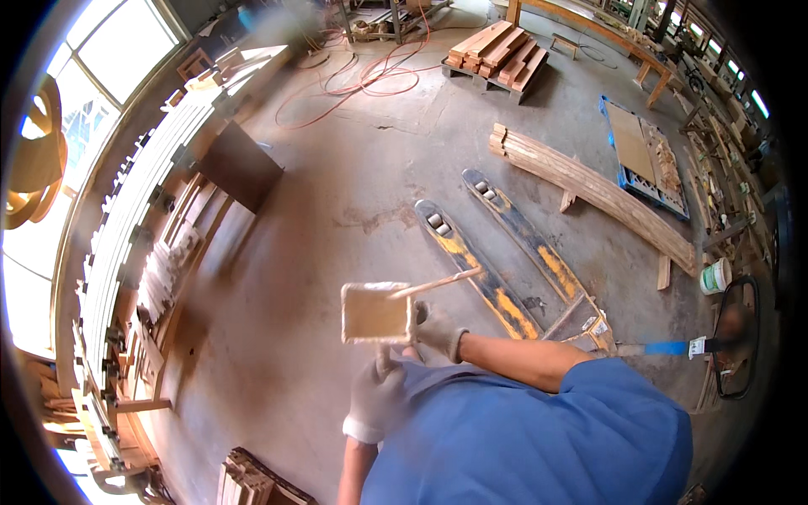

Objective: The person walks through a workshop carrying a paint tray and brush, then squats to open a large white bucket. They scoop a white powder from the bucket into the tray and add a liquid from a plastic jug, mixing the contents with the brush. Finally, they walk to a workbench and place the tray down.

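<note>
A rectangular open-topped container (377, 284), its rim crusted whitish, is held in front of my body. Its inside looks yellowish-tan. A wooden stick (446, 283) leans out of it over the right rim; what is at its lower end is hard to make out. My left hand (376, 396), in a pale work glove, is closed round a short handle (384, 360) at the container's near side. My right hand (439, 332), also gloved, has its curled fingers against the container's right side; the fingertips are partly hidden.
Ahead to the right lies a yellow-and-black pallet jack (505, 307). Beyond it are a long timber beam (589, 185), a blue pallet (624, 181) and stacked boards (498, 49). A red hose (370, 80) coils on the floor. A long workbench (151, 189) runs along the left.
</note>
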`<state>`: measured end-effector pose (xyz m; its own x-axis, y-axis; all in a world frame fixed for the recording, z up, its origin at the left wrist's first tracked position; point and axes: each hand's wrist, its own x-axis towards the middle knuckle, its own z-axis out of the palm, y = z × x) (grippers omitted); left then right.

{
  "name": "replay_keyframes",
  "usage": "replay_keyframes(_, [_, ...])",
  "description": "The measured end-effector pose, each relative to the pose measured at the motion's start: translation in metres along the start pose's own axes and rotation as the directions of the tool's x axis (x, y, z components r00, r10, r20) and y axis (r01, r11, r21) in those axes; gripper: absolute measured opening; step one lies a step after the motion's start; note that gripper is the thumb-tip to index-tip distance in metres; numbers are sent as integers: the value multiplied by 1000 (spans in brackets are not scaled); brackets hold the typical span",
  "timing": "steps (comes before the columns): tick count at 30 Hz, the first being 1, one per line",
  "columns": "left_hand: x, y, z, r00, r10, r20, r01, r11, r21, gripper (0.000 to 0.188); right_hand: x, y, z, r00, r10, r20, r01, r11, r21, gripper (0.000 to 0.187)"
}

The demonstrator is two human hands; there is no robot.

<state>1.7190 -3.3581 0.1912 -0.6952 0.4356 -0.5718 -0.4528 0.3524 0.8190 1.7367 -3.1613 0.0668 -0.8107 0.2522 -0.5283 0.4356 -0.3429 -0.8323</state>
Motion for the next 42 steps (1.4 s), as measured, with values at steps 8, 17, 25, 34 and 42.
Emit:
replay_keyframes(8, [165,146,-62,971,-93,222,63,988,140,16,152,-85,-3,966,-91,-242,93,996,-6,43])
replay_keyframes(17, [369,274,-76,970,-91,227,53,984,170,17,345,-213,-14,949,-130,-287,176,974,141,26])
replay_keyframes(25, [515,406,-72,979,-99,176,85,993,85,16,489,-371,-51,962,-78,-261,48,991,-123,26])
replay_keyframes(34, [728,516,-94,951,-97,294,61,990,127,12,665,-490,-80,955,-80,-284,72,997,-36,34])
replay_keyframes(42, [906,665,-72,833,-169,527,-19,943,332,14,816,-544,-139,816,-40,-576,246,926,285,35])
